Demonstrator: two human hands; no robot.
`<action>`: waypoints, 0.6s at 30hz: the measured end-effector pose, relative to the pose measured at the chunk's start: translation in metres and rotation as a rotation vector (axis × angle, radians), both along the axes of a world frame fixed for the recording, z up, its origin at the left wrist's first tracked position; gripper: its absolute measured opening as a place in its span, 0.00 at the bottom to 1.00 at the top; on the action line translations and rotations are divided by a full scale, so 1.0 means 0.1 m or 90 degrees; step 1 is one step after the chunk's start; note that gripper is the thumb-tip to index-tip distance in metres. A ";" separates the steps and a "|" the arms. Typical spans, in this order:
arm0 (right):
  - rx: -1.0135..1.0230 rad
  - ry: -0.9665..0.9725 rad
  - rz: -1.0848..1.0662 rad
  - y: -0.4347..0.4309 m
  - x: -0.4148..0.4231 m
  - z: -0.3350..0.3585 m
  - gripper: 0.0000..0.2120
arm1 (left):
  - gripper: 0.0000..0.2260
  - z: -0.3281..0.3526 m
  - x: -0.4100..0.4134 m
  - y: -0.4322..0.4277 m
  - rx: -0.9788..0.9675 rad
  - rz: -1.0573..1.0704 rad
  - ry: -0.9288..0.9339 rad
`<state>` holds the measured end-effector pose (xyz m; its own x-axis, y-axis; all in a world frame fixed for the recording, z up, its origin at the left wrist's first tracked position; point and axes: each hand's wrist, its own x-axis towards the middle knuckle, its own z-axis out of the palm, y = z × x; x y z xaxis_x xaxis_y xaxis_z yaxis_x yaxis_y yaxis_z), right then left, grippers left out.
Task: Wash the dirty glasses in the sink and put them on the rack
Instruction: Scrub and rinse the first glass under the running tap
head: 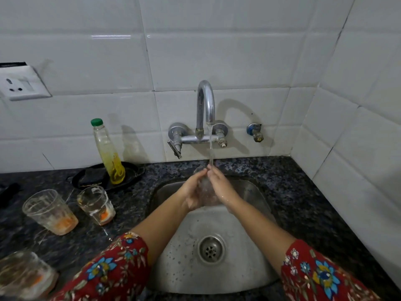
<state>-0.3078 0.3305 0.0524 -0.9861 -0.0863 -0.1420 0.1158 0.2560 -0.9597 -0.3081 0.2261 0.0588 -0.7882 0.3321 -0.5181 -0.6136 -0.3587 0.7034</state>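
Note:
Both hands hold one clear glass [205,189] over the steel sink [256,196], under water running from the chrome tap [206,103]. My left hand [194,192] wraps the glass from the left, and my right hand [221,186] presses on it from the right. The glass is mostly hidden between the palms. Three dirty glasses with orange residue stand on the dark counter to the left: one [51,211], a second [96,204] closer to the sink, and a third [23,276] at the bottom left corner. No rack is in view.
A green-capped bottle of yellow liquid [108,153] stands on a black dish [130,172] behind the glasses. A wall socket [21,83] is at far left and a small valve [255,132] is right of the tap. The tiled wall corner closes the right side.

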 end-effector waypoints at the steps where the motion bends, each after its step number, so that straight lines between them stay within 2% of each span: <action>1: 0.037 0.032 0.005 0.01 0.04 -0.02 0.19 | 0.16 0.00 -0.01 0.02 0.015 0.018 -0.010; 4: 0.312 0.269 0.051 0.06 0.11 -0.05 0.18 | 0.17 -0.01 -0.06 0.08 0.117 0.098 -0.048; 9: 0.683 0.564 0.099 0.20 0.11 -0.23 0.29 | 0.24 0.01 -0.09 0.13 0.262 0.115 -0.109; 14: 0.737 0.723 0.242 0.53 0.20 -0.34 0.32 | 0.30 -0.07 -0.21 -0.01 0.252 0.145 -0.149; 16: 0.758 0.740 0.290 0.57 0.21 -0.31 0.34 | 0.31 -0.10 -0.23 -0.02 0.211 0.127 -0.135; 18: 0.749 0.708 0.281 0.49 0.14 -0.26 0.37 | 0.27 -0.10 -0.22 0.03 0.171 0.105 -0.097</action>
